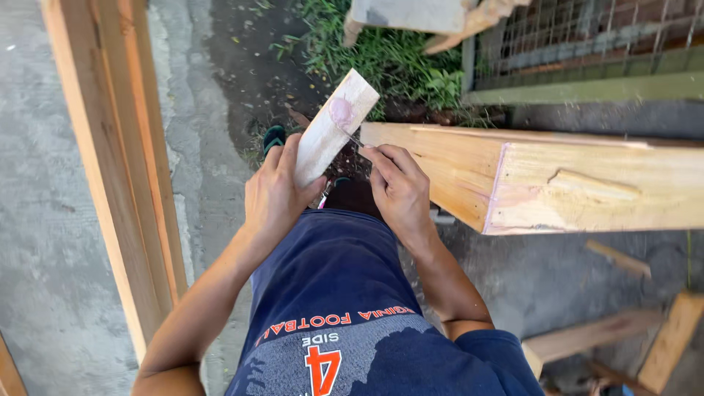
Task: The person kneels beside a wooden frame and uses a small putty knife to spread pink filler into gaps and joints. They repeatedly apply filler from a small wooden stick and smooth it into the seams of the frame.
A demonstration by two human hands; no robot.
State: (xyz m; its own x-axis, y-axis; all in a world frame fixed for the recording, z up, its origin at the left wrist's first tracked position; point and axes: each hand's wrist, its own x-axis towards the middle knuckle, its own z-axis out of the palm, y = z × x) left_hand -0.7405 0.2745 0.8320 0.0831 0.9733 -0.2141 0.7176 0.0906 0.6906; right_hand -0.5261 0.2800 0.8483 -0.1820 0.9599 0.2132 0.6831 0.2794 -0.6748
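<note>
L hand (275, 192) grips wood offcut (334, 126) w/ pink blob; R hand (398, 192) pinches thin tool (354, 139).

A pale wood offcut (334, 128) bears a pink smear; the big beam (587, 183) is yellowish with pink-edged end.

A single head-worn camera looks steeply down from close above the person's chest. The left hand (275, 194) and right hand (400, 192) sit near frame centre; the pale squared timber beam (587, 187) extends toward 3 o'clock.
</note>
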